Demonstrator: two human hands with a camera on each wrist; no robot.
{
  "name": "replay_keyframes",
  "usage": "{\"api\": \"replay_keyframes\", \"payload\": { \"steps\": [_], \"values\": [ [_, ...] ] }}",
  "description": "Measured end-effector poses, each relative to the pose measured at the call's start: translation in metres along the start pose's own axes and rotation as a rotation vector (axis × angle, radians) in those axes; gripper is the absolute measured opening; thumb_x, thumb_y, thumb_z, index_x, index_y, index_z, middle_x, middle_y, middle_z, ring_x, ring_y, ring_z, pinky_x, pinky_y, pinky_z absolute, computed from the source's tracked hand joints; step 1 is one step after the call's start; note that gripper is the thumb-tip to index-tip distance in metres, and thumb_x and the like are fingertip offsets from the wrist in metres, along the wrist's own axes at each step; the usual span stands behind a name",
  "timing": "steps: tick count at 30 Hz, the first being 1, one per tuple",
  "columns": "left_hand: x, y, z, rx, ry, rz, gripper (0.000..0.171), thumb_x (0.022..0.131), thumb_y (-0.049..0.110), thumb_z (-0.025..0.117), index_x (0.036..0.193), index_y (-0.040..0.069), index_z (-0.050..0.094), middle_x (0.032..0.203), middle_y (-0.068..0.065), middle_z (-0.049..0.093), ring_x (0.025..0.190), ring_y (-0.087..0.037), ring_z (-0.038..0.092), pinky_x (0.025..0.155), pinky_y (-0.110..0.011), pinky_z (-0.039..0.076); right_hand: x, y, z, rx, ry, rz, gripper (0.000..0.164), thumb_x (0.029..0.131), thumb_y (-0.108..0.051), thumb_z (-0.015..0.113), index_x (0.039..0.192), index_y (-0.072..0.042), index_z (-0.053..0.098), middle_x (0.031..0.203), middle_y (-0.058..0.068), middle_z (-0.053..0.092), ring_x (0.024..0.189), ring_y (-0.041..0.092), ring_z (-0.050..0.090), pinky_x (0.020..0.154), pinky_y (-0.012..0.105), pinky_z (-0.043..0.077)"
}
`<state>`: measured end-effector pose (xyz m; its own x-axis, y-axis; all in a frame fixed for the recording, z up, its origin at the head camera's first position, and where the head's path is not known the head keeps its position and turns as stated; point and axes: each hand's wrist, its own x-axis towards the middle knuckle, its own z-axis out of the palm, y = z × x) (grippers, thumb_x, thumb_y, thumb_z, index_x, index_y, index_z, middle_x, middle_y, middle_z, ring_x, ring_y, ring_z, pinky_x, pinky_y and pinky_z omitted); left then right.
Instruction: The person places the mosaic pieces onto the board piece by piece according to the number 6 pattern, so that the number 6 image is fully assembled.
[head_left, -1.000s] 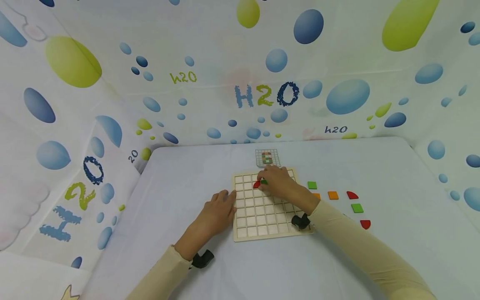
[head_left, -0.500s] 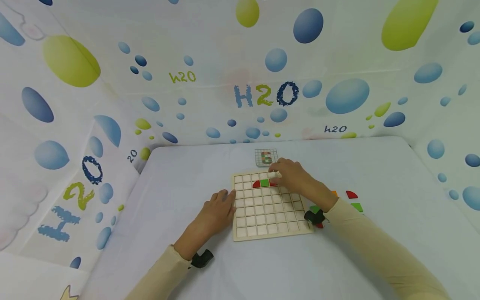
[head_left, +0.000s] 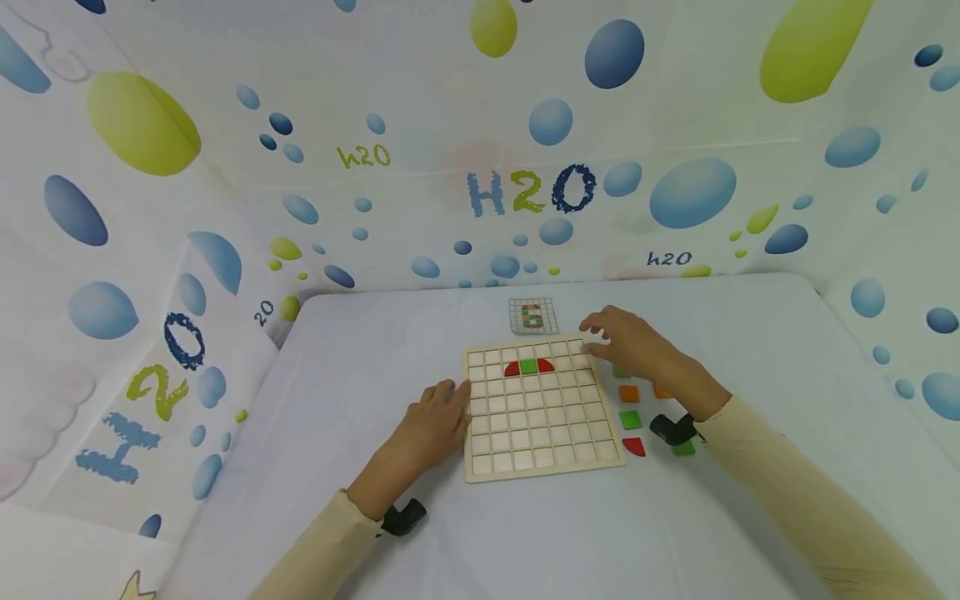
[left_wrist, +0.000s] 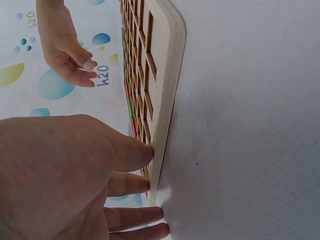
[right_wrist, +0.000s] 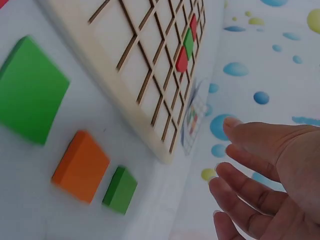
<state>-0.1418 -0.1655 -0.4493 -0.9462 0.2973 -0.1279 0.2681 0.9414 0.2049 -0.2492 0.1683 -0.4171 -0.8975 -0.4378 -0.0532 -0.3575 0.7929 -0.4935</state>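
Observation:
A square wooden grid board (head_left: 531,412) lies on the table. In its upper rows a green square tile (head_left: 528,366) sits between two red quarter-round tiles (head_left: 512,368). My left hand (head_left: 435,423) rests at the board's left edge; in the left wrist view the thumb and fingers (left_wrist: 129,185) touch that edge, fairly straight. My right hand (head_left: 633,343) hovers by the board's far right corner, fingers loosely bent and apart, with nothing between them, as the right wrist view shows too. Below it lie an orange square tile (head_left: 628,393) and a green tile (right_wrist: 120,190).
A small pattern card (head_left: 533,316) with a coloured grid lies behind the board. Right of the board are more loose tiles, including a green square (head_left: 630,419) and a red quarter-round (head_left: 633,447); the right arm partly covers others. A printed curtain (head_left: 420,108) rises behind the table.
My right hand has drawn back to the right from the board's upper rows, uncovering the green tile and the second red tile in the grid. My left hand stays at the left edge.

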Motion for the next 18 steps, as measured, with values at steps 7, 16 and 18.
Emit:
{"api": "replay_keyframes", "payload": {
  "steps": [7, 16, 18],
  "values": [
    [0.000, 0.001, -0.001, 0.001, -0.003, 0.005, 0.055, 0.112, 0.026, 0.053, 0.160, 0.003, 0.042, 0.155, -0.028, 0.046, 0.142, -0.048, 0.048, 0.103, -0.063, 0.050, -0.017, 0.017, -0.006, 0.016, -0.009, 0.047, 0.042, 0.101, -0.019, 0.073, 0.138, -0.002, 0.063, 0.128, 0.022, 0.063, 0.114, 0.036, 0.061, 0.100, 0.053, 0.054],
    [-0.002, 0.003, -0.003, -0.013, -0.013, -0.005, 0.054, 0.112, 0.025, 0.052, 0.161, 0.003, 0.041, 0.156, -0.027, 0.045, 0.143, -0.047, 0.046, 0.105, -0.063, 0.049, -0.036, 0.033, -0.007, 0.026, -0.037, 0.069, 0.037, 0.101, -0.016, 0.073, 0.134, -0.002, 0.065, 0.123, 0.020, 0.064, 0.111, 0.036, 0.061, 0.097, 0.053, 0.055],
    [-0.002, 0.003, -0.003, -0.009, -0.009, -0.004, 0.054, 0.112, 0.025, 0.052, 0.160, 0.003, 0.042, 0.156, -0.027, 0.045, 0.143, -0.047, 0.047, 0.104, -0.063, 0.049, -0.038, 0.036, -0.006, 0.019, -0.052, 0.076, 0.037, 0.101, -0.016, 0.072, 0.135, -0.002, 0.064, 0.123, 0.020, 0.064, 0.112, 0.036, 0.061, 0.097, 0.054, 0.054]
  ]
}}
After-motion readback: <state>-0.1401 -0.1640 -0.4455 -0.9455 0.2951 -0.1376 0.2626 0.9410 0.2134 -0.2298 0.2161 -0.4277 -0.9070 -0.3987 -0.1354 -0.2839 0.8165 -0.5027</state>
